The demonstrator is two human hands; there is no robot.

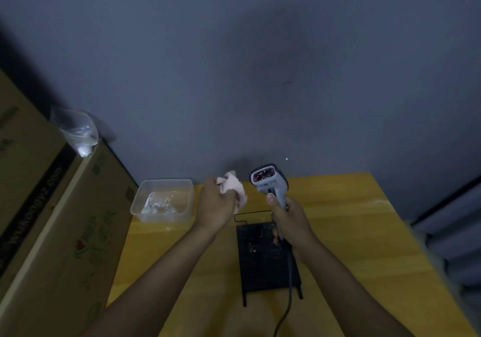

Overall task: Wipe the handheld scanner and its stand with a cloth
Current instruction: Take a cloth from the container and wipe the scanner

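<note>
My right hand (290, 222) grips the handle of a grey handheld scanner (268, 180), held upright above the table with its reddish window facing me. Its dark cable (287, 300) hangs down toward the near edge. My left hand (216, 203) is closed around a crumpled pale pink cloth (234, 188), just left of the scanner head and apart from it. Below both hands the black stand (265, 261) lies flat on the yellow table (351, 232).
A clear plastic tub (164, 200) holding some water sits at the table's back left. A large cardboard box (52, 219) stands along the left side with a clear plastic bag (78, 131) on top. A grey wall is behind.
</note>
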